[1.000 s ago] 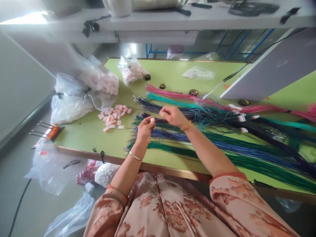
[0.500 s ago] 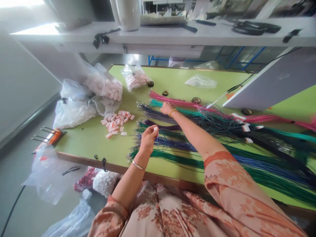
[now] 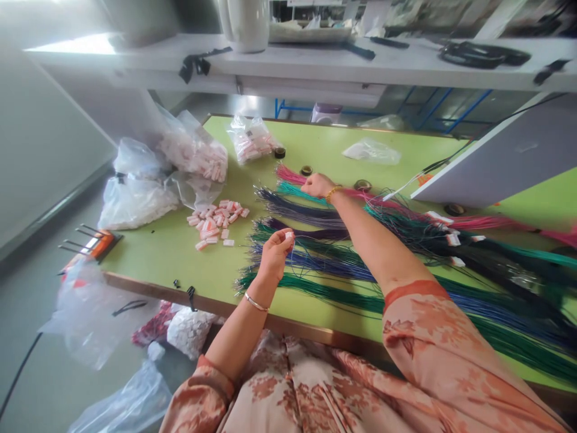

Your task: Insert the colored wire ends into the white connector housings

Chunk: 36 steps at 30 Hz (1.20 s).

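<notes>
A small white connector housing (image 3: 289,236) is pinched between the thumb and fingers of my left hand (image 3: 273,255), with thin wires trailing from it to the right. Over the pink wire bundle (image 3: 289,174) and the teal wire bundle (image 3: 293,192) is my right hand (image 3: 318,186), its fingers closed; whatever they grip is too small to make out. Dark, purple, blue (image 3: 315,262) and green wires (image 3: 311,286) lie in rows below, their metal-tipped ends pointing left. Left of them is a loose pile of white and orange connector housings (image 3: 210,225).
Clear bags of connectors (image 3: 192,155) stand at the table's back left, another bag (image 3: 252,141) beside them. Black tape rolls (image 3: 362,185) lie behind the wires. A white shelf (image 3: 297,66) spans the far side, and a panel (image 3: 491,153) rises at right.
My right hand has moved from the teal wires slightly back and right, to the pink wires. My left hand still holds the connector housing. The view has shifted a little.
</notes>
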{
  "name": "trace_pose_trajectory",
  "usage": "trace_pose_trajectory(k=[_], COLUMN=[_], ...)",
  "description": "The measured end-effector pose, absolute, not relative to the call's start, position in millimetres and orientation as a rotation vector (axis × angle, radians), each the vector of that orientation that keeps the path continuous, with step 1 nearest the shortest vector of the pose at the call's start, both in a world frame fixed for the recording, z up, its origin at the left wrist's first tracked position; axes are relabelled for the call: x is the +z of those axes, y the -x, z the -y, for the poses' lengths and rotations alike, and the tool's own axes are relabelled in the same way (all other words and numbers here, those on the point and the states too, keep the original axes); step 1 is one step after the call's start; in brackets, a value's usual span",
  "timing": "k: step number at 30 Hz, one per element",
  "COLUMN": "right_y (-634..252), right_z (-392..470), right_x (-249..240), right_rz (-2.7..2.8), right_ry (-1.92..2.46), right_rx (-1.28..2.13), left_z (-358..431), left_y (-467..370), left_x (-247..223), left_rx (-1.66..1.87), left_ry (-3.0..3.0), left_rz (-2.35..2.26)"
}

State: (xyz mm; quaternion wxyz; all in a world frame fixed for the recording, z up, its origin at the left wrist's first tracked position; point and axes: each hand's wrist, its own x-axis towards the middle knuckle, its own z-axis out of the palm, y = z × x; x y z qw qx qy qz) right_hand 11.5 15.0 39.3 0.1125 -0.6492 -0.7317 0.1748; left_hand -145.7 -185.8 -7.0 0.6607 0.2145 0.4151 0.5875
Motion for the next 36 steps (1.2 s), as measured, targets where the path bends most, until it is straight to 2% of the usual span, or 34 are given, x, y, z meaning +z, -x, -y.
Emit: trace_pose_trajectory(k=[4,12,19,22,36], right_y=[10,7,35,40,1], right_z=[-12,-20,15,40,140], right_x=[38,52,73,69,33], right_rz=[2.211,2.041,1.907,1.885,1.903], right_ry=[1.835,1.748,1.208,1.098,1.199], right_rx=[0.626,0.559,1.166,1.293,1.068], left_z=[186,186,186,186,185], left_y=[146,148,148,147,146], left_x=[-8,-7,-8,-11,-7], left_rx=[1.313,1.307,1.309,1.329,1.347], left_ry=[-0.471,-0.449,-0.451,-0.441,-0.425], left_rz=[-0.941,-0.935,-0.934,-0.940,-0.858])
